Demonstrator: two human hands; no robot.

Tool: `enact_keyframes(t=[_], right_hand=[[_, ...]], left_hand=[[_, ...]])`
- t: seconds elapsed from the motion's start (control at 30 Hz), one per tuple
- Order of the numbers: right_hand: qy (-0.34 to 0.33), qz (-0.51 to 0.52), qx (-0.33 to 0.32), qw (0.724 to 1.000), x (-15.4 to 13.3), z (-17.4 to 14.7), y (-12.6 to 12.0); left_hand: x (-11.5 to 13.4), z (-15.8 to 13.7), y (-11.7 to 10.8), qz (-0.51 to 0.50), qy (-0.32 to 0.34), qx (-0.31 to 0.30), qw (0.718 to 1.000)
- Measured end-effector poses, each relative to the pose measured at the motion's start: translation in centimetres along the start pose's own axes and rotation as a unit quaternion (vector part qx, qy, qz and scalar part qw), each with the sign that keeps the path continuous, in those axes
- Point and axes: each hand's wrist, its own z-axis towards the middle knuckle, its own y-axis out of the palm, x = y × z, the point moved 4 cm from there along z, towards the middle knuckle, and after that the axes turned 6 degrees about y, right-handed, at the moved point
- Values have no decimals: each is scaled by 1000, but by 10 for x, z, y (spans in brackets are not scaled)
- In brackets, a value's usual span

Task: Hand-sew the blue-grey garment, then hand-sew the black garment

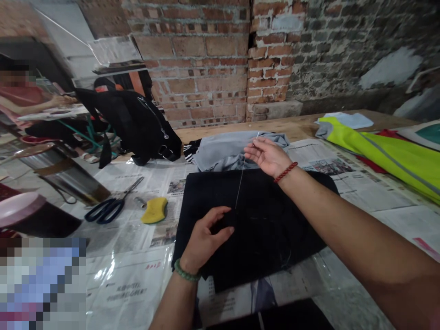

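My right hand (266, 157) is raised over the back edge of a folded black cloth (261, 229), its fingertips pinched on a thin needle (258, 135) whose bright tip sticks up. From there a pale thread (239, 183) runs taut down to the cloth. Beside the thread's lower end, my left hand (209, 233) rests on the cloth, thumb and fingers curled around a bit of the fabric. Faint pale stitch lines show on the cloth to the right of this hand.
Newspaper under clear plastic covers the table. To the left are scissors (110, 206), a yellow sponge (154, 211), a steel flask (65, 172) and a cup (37, 213). Behind lie a black bag (137, 123) and grey cloth (220, 149); at right, a yellow vest (385, 151). Another person sits far left.
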Motion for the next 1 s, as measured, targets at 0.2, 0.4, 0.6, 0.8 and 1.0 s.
enact_keyframes(t=[0.2,0.4,0.6,0.8,1.0], right_hand=[[-32,11,12,999,-3,-11,-24],[-14,-20,-9,1000,5,-20,-22],[20,-410,-166,897,48,-42,6],[-140,-622,-348,688,77,-64,28],[-90,-569,-416,703,77,-76,28]], left_hand=[[-8,4,-10,160,-6,4,987],[-6,8,-19,183,40,43,981],[3,6,-25,102,32,50,993],[-5,3,-23,16,-17,50,998],[-7,2,-22,-52,-62,29,996]])
